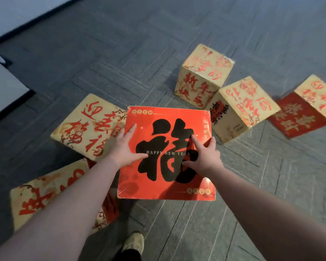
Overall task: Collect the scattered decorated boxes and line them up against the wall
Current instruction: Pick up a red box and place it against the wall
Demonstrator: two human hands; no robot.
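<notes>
A red box [164,187] with a large black character and "HAPPY NEW YEAR" on top is in front of me, seemingly lifted off the carpet. My left hand [126,147] grips its left edge, thumb spread on the top face. My right hand [203,157] grips the right edge, thumb and forefinger on top. Several cream boxes with red calligraphy lie scattered on the floor: one at the left [87,127], one under my left forearm [45,200], a cube farther off [203,72], another beside it [241,108], and a red-and-cream one at the right [305,110].
Grey carpet tiles [177,232] cover the floor. A pale wall [17,12] with a dark skirting runs across the upper left. A white panel or cabinet [2,87] stands at the left edge. My shoe [134,242] shows below the red box.
</notes>
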